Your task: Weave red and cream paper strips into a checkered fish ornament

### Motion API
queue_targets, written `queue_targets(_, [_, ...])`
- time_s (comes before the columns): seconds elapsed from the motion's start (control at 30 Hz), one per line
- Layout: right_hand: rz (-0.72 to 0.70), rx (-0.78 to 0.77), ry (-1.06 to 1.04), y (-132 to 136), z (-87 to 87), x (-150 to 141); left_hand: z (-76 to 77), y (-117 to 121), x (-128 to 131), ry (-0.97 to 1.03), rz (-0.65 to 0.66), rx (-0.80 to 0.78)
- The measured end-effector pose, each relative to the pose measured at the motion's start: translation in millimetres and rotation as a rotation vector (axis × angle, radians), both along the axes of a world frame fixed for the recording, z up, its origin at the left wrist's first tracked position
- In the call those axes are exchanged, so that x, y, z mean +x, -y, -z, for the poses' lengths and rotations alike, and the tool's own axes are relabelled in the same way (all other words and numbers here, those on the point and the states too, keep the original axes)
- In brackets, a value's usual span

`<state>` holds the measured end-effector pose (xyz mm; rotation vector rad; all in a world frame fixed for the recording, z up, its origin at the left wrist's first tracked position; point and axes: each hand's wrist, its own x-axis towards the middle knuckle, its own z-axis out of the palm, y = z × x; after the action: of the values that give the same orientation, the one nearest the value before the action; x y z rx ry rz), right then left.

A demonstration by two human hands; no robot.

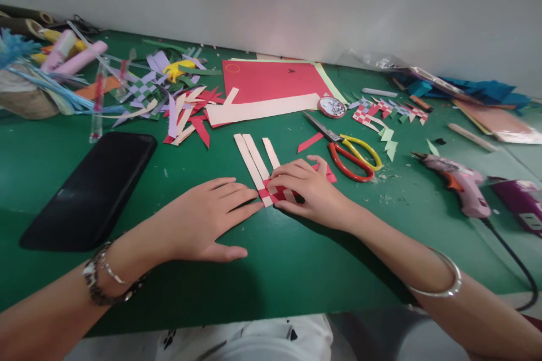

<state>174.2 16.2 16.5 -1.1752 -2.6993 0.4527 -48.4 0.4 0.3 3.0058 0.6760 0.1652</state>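
Note:
A small weave of red and cream paper strips [266, 193] lies flat on the green table, with cream ends [251, 161] pointing away from me. Stretched out flat, my left hand [203, 217] has its fingertips at the left edge of the weave and its thumb apart. My right hand [311, 189] arches over the weave, thumb and fingers curled in on the strips and hiding much of them. Red strip ends [328, 174] stick out beyond its far side. Scissors [339, 138] with red and yellow handles lie just past my right hand.
A black phone [91, 192] lies at left. Behind are paper scraps [190, 113], red paper sheets [271, 79] and a cream strip [262, 109]. A round patterned object [332, 106] sits beside them. Small checkered weaves [372, 113] and a corded pink glue gun [459, 180] are at right.

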Motion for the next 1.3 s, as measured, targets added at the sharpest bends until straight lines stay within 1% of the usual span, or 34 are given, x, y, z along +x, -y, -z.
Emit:
queue_targets(0.1, [0.004, -0.003, -0.001, -0.4, -0.4, -0.4, -0.9, 0.4, 0.5, 0.000, 0.009, -0.039])
queue_targets(0.3, [0.005, -0.004, -0.007, 0.4, -0.3, 0.5, -0.6, 3.3, 0.6, 0.068, 0.010, -0.160])
queue_targets(0.37, [0.007, -0.003, -0.009, 0.7, -0.1, 0.6, 0.0, 4.7, 0.7, 0.088, 0.022, -0.170])
queue_targets(0.5, [0.005, 0.000, -0.009, 0.7, 0.3, 0.3, -0.9, 5.1, 1.2, 0.101, 0.052, -0.131])
queue_targets(0.57, [0.004, 0.001, -0.010, 0.5, 0.3, -0.1, -2.2, 3.7, 1.3, 0.105, 0.045, -0.086])
queue_targets(0.73, [0.003, -0.002, -0.009, 0.6, -0.1, -0.5, -2.3, -0.5, 1.5, 0.105, -0.125, 0.027])
queue_targets(0.9, [-0.012, -0.001, -0.005, 1.3, -0.3, -0.1, 1.0, -0.8, 2.3, 0.094, -0.172, 0.008])
queue_targets(1.03, [-0.010, 0.012, 0.007, 1.4, -1.2, 0.0, 0.9, -1.1, 2.1, 0.084, -0.188, -0.007])
queue_targets(1.3, [0.002, 0.030, 0.023, 5.0, -1.5, -3.0, 0.4, 0.0, 2.1, 0.095, -0.162, -0.032])
